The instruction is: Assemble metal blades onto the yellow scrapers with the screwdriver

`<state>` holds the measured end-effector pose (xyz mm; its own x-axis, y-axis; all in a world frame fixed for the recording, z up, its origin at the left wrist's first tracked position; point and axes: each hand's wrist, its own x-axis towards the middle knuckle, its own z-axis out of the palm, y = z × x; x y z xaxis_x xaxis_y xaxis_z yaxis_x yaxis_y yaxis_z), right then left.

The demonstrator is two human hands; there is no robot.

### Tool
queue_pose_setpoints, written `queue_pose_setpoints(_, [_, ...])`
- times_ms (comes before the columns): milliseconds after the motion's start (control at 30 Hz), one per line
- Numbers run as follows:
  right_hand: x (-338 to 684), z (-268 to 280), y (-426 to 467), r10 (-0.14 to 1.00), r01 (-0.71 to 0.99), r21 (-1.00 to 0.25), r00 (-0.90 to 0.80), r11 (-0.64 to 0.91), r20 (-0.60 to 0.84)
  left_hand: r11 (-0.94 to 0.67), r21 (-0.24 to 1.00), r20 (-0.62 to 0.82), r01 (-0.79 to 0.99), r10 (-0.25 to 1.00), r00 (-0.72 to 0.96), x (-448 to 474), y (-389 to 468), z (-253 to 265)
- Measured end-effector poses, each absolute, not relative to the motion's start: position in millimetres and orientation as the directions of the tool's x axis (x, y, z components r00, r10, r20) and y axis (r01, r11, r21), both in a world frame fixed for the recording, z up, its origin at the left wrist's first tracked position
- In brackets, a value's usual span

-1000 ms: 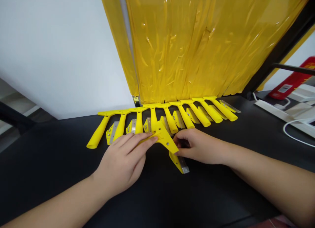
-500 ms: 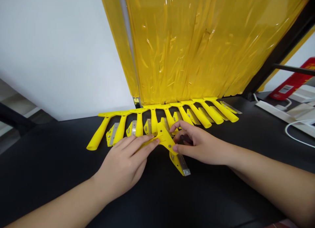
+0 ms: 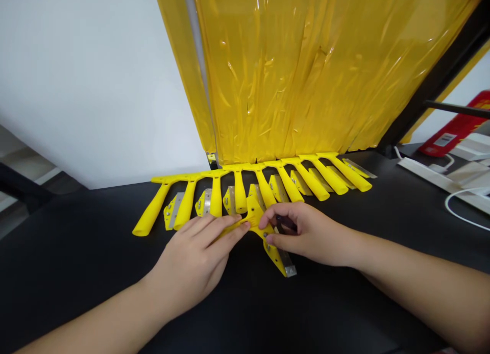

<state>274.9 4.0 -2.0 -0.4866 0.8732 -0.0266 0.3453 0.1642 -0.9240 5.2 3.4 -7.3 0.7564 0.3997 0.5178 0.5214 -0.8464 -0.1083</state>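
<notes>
My left hand (image 3: 199, 257) is closed round the handle of a yellow scraper (image 3: 253, 206), whose head points away to the right. My right hand (image 3: 312, 234) is at that head, thumb and forefinger bent close to a small screw (image 3: 265, 235). Inside the curl of its fingers sits a dark, rounded tool (image 3: 286, 223), mostly hidden, perhaps a handle. Below the head, a yellow blade holder with a metal blade (image 3: 285, 259) sticks out toward me; whether it is fastened to the scraper I cannot tell.
Behind my hands, several yellow scraper handles (image 3: 153, 208) lie in a row on the black table (image 3: 76, 272), with yellow blade plates (image 3: 174, 211) between them. Yellow plastic sheeting (image 3: 268, 89) hangs at the back. At right are a white power strip (image 3: 432, 178), cable and red package (image 3: 451, 127).
My right hand has shifted slightly down, and its forefinger has come down onto the scraper's head near the thumb. The left hand keeps its hold almost unmoved.
</notes>
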Motion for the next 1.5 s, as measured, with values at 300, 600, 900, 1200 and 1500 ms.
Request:
queue_pose_setpoints(300, [278, 5, 0, 0.859, 0.442, -0.825, -0.504, 0.351, 0.095, -0.846, -0.117, 0.501, 0.520, 0.402, 0.766, 4, 4, -8])
queue_pose_setpoints(600, [291, 16, 4, 0.843, 0.548, -0.724, -0.531, 0.419, 0.085, -0.720, -0.033, 0.592, 0.693, 0.544, 0.594, -5, 8, -6])
queue_pose_setpoints(900, [285, 6, 7, 0.845, 0.569, -0.729, -0.534, 0.379, 0.023, -0.625, 0.473, 0.463, 0.621, 0.776, 0.429, -1, 9, -9])
queue_pose_setpoints(1200, [271, 18, -4, 0.854, 0.155, -0.982, -0.520, 0.104, 0.008, -0.525, 0.803, 0.388, 0.283, 0.820, 0.422, 33, -7, 4])
queue_pose_setpoints(1500, [276, 24, -4, 0.908, -0.054, -0.996, -0.417, -0.078, -0.048, -0.565, 0.815, 0.408, 0.129, 0.717, 0.566, 51, -22, 27])
